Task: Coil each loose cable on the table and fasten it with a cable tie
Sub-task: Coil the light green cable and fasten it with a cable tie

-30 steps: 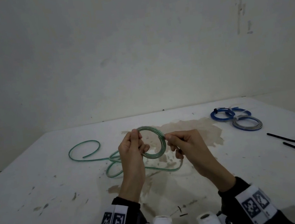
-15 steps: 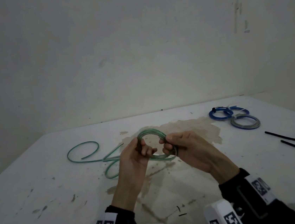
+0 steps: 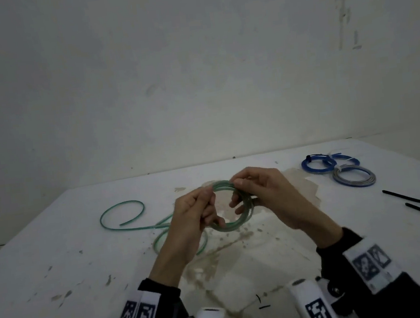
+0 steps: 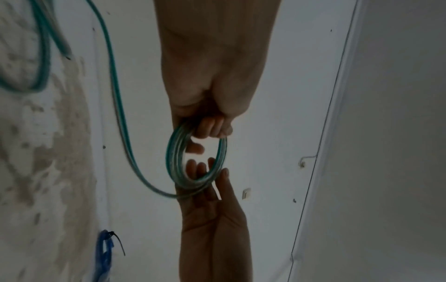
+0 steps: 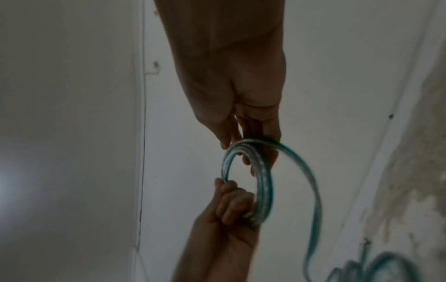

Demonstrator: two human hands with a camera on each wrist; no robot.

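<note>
Both hands hold the green cable (image 3: 246,208) above the white table (image 3: 59,267). The part already wound forms a small ring of several turns between them. The left hand (image 3: 193,217) grips the left side of the ring, its fingers curled around the turns. The right hand (image 3: 267,191) pinches the top of the ring between thumb and forefinger, and its other fingers reach through the ring. The loose rest of the cable lies on the table to the left. At the far right lie two blue coils (image 3: 318,164) and a grey coil (image 3: 354,179), tied, and nearer, black cable ties (image 3: 415,203).
</note>
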